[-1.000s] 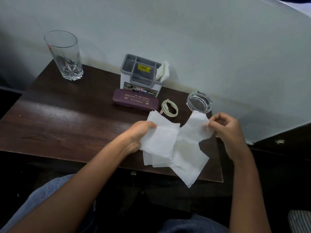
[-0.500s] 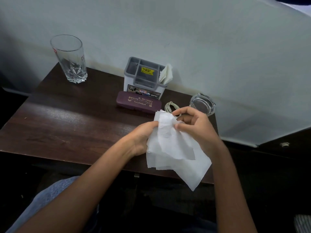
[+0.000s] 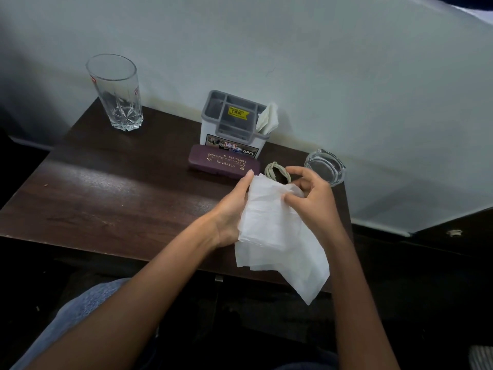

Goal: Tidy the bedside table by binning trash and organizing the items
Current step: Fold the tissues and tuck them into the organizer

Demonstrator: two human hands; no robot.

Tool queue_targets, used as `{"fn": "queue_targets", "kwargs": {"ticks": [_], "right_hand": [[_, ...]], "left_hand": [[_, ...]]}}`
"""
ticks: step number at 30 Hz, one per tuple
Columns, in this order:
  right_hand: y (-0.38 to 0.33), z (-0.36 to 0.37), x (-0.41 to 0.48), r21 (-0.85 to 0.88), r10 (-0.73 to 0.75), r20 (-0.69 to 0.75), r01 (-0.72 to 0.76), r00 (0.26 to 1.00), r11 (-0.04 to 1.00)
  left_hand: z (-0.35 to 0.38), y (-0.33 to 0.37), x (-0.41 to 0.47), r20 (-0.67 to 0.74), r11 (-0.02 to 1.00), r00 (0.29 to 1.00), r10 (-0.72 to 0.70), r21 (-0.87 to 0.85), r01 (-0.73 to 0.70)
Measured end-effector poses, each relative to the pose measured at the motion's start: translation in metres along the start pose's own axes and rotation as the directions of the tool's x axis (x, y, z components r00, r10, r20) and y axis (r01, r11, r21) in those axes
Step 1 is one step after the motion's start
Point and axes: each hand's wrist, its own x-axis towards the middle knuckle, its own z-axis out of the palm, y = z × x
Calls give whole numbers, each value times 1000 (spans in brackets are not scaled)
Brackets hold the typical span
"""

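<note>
**Describer:** Pale painted wall (image 3: 320,62) stood behind a dark, wood-grain bedside table (image 3: 120,188). The view looked down from the head of the person seated at it in blue jeans (image 3: 80,311).

**Listener:** Where was the trash?

**Describer:** Thin white tissue sheets (image 3: 277,236), creased and slightly see-through, were held between both hands over the table's near right edge. Their lowest corner hung past that edge. The left hand (image 3: 232,209) held the stack's left side, with most fingers hidden behind the paper and one fingertip showing at the top. The right hand (image 3: 312,198) pinched the upper right corner, thumb pressed on the paper and fingers curled.

**Listener:** What else was on the table?

**Describer:** Just beyond the hands lay a coiled pale cable (image 3: 276,170), partly hidden by the right hand. A round clear glass ashtray (image 3: 325,166) sat at the far right corner. Left of the cable lay a maroon hard spectacle case (image 3: 222,162) with gold lettering, partly legible: "ROURKELA" and a number beginning "M 9861". Right behind it stood a white plastic organiser (image 3: 232,129) with a grey divided rim. It had a yellow price sticker (image 3: 238,112) reading "49.00" and a front label ending "OPEL". A folded tissue (image 3: 268,120) stood in its right-hand slot. A tall clear tumbler (image 3: 116,92) with a star-cut base stood well apart at the far left corner, its red marks too small to read.
</note>
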Motion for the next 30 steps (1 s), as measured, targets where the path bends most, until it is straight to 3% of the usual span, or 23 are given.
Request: {"fn": "queue_targets", "kwargs": {"ticks": [8,11,13,16,19,22,25,30], "right_hand": [[1,-4,2,-16,-19,-40,18,999,1000],[-2,-16,2,28,66,-54,-65,996,998],[-1,-24,-1,26,173,101,-176,980,984],[-1,-30,-6,-38,290,376,-298,880,954],[-4,-27,-7,-47,273,472,-285,838,957],[-4,-26,-4,62,241,392,-288,888,956],[1,-26,-1,228,263,210,-309,942,923],[0,-13,2,437,330,59,-322,942,840]], "left_hand": [[-4,-3,1,-74,975,992,105,205,-88],[-6,-1,1,-28,913,992,122,395,-101],[-6,0,-3,52,859,995,90,501,-104],[-3,1,-10,171,799,985,-5,593,-99],[-3,3,-12,203,771,978,-52,630,-90],[-4,6,-13,153,807,988,-9,584,-84],[-7,12,-11,19,849,998,53,526,-55],[-14,14,-7,-125,822,956,266,548,-157]]}}
